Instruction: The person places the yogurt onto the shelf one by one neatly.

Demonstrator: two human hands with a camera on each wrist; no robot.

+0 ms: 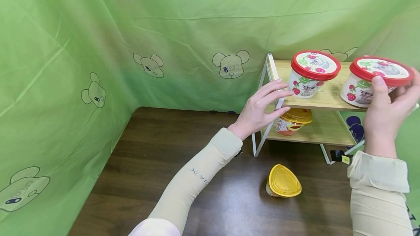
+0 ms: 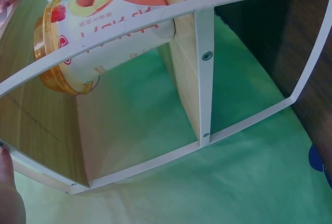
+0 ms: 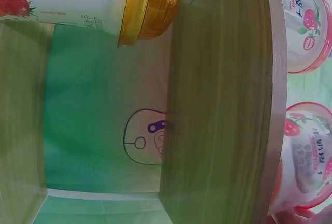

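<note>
My right hand [image 1: 388,114] grips a white tub with a red lid [image 1: 356,90], printed with strawberries, at the right of the upper shelf board [image 1: 328,92]. The thumb presses its front while other fingers reach round the far side. A matching tub [image 1: 306,85] stands to its left, also seen in the right wrist view. At the white metal frame [image 1: 270,66], my left hand [image 1: 257,110] reaches to the board's left front corner, fingers extended beside that tub and thumb lower down. Only part of a left-hand digit [image 2: 10,193] shows in the left wrist view.
A yellow-lidded fruit cup [image 1: 290,123] stands on the lower shelf board [image 1: 325,130]. Another yellow-lidded cup [image 1: 283,181] is on the dark wooden surface [image 1: 157,156] in front. Green cloth [image 1: 183,35] with bear prints hangs behind and to the left.
</note>
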